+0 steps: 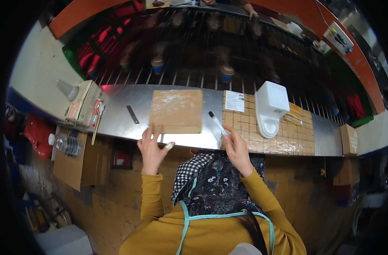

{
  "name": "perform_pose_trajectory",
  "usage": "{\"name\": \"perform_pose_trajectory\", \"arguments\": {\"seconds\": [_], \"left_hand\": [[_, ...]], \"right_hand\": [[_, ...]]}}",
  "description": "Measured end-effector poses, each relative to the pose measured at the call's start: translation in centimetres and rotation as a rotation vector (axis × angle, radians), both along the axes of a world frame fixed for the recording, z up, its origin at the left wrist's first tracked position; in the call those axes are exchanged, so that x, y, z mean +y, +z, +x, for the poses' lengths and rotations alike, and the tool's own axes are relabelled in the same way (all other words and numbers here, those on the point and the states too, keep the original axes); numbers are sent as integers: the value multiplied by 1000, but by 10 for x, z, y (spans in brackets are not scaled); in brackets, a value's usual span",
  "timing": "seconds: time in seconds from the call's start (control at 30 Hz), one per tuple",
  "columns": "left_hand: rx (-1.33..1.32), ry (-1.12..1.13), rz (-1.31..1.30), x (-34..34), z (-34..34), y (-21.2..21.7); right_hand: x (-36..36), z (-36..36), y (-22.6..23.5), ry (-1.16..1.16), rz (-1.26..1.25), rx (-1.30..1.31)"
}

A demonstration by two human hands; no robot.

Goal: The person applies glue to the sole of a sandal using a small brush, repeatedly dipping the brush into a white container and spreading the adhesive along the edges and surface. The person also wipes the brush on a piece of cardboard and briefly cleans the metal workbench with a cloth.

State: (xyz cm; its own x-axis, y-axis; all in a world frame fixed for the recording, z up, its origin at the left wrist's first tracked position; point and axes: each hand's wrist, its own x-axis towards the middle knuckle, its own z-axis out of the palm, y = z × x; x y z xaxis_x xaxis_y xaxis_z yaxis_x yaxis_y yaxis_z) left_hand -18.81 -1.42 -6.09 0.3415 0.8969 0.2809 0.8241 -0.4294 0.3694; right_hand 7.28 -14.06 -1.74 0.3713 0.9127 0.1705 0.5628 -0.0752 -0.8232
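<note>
My left hand (151, 151) has its fingers spread, their tips at the lower left corner of a square cardboard sheet (175, 109) with whitish smears on it. A pale wrap covers the thumb tip of that hand. In my right hand (237, 152) is a slim white brush (218, 123) with a dark tip, held near its lower end. The brush points up and left, just right of the sheet and apart from it. Left of the sheet, a dark flat metal strip (133, 114) lies on the metal table (117, 100).
A white dispenser (271, 106) stands on a taped cardboard mat (240, 131) with a printed card (235, 101). Beyond the table runs a barred conveyor (189, 78) carrying blurred shoe-like shapes. At far left are a box (84, 102) and brushes (97, 121). Another person's hand (250, 9) shows behind.
</note>
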Motion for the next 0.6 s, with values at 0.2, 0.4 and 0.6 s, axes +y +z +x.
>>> {"name": "perform_pose_trajectory", "arguments": {"seconds": [0.2, 0.4, 0.6], "left_hand": [[-47, 14, 119, -17, 46, 16], [-83, -12, 77, 2, 63, 5], [107, -34, 185, -1, 62, 9]], "right_hand": [[115, -15, -17, 9, 100, -562], [148, -28, -48, 53, -45, -906], [142, -32, -40, 56, -101, -835]]}}
